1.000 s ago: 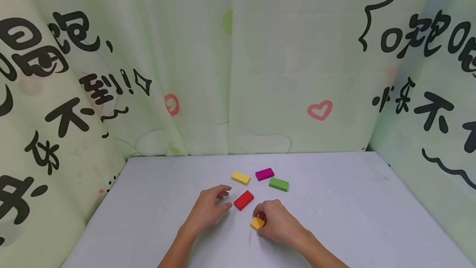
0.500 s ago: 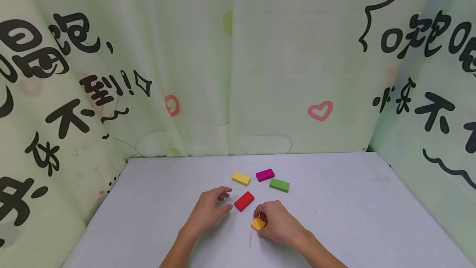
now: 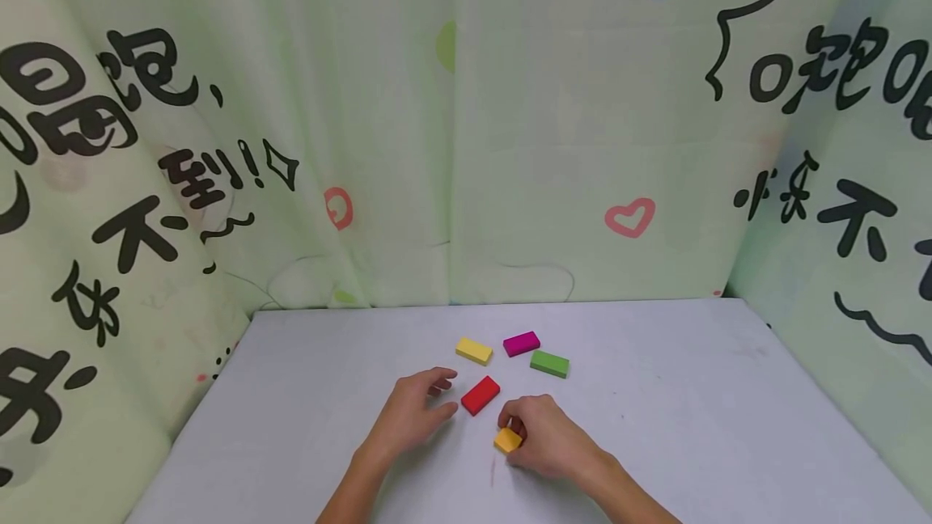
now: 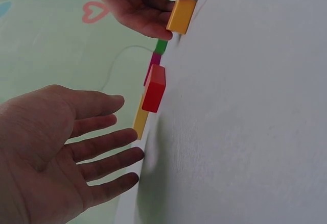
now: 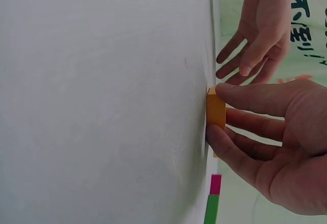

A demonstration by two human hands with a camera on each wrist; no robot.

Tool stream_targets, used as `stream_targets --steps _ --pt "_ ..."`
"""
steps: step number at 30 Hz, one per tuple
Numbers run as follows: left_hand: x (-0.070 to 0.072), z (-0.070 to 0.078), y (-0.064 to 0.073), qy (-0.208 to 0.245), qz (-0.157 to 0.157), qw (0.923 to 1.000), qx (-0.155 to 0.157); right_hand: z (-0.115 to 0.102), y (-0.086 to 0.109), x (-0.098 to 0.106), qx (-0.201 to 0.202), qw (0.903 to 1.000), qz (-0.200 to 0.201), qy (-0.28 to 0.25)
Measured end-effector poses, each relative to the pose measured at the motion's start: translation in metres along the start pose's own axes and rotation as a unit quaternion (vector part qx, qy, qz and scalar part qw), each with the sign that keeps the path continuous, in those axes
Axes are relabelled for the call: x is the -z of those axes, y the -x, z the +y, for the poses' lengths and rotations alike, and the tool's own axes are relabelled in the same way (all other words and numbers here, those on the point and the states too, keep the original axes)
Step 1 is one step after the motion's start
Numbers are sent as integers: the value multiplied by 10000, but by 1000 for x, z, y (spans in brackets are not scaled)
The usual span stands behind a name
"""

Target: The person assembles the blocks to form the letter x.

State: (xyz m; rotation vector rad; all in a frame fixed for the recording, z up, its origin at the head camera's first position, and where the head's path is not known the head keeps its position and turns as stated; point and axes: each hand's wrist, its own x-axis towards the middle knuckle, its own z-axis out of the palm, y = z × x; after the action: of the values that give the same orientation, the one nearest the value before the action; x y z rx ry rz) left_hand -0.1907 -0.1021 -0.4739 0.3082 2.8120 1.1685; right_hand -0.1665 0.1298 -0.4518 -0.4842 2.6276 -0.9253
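Jutting from the grip, an orange rectangular block point(image 3: 506, 441) is being pinched by the right hand point(image 3: 548, 437), left hand point(image 3: 413, 409) spread nearby

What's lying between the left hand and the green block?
In the head view, the red block lies on the table between the left hand and the green block.

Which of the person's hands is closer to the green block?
Right. The right hand is on the near side of the green block, pinching the orange block; the left hand is farther from it, off leftward beyond the red block.
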Motion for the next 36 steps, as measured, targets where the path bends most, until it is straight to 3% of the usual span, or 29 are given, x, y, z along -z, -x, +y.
stream_targets --steps 36 --pt "1 2 1 -15 10 10000 31 -1 1 3 -142 9998 -63 -144"
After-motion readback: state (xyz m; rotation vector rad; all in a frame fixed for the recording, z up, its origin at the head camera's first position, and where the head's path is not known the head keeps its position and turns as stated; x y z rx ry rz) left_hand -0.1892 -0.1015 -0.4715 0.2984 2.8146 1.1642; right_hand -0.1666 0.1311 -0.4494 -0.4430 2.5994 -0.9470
